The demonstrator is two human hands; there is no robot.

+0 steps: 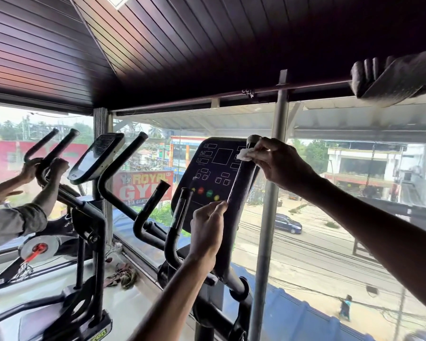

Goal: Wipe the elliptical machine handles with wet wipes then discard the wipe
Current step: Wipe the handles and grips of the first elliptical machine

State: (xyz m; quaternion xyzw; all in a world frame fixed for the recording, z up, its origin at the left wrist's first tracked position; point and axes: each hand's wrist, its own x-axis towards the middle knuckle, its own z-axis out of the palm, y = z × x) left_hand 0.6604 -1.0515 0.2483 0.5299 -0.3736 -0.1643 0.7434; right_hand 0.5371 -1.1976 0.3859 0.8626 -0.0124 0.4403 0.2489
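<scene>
The wet wipe (pixel 244 154) sits near the top of the right-side handle (pixel 241 188), just right of the console (pixel 214 173) at its upper corner. The right hand (pixel 278 163) pinches the wipe against the handle, fingers (pixel 257 149) curled round it. Lower down, in front of the console's bottom right corner, the left hand (pixel 207 232) grips the same handle, thumb and fingers closed on its edge. The other handle (pixel 180 212) stands untouched by the console's lower left corner.
</scene>
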